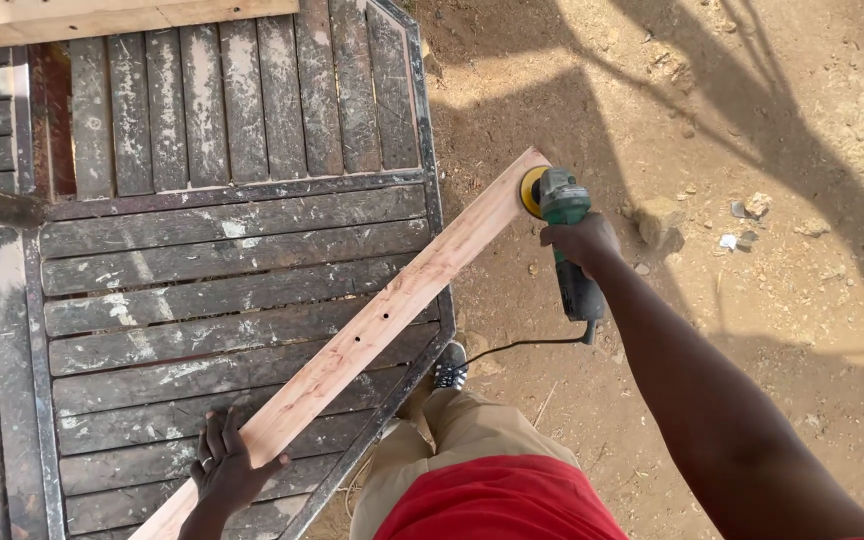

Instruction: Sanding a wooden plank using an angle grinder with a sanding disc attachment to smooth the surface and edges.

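A weathered, paint-flecked slatted table (pixel 202 290) carried a long pale plank (pixel 372 335) lying diagonally, its near end pinned by the flat left hand (pixel 224 462), while the right hand (pixel 580 242) gripped a green grinder (pixel 564 235) whose yellow disc (pixel 532 190) met the plank's far end.

Person, seen from above — red top, khaki trousers, one dark shoe with pale flecks showing below the knee. Both arms were bare to the frame's edge — no sleeves, gloves or watch. Left hand (pixel 224 468) and right hand (pixel 580 240) were bare too.
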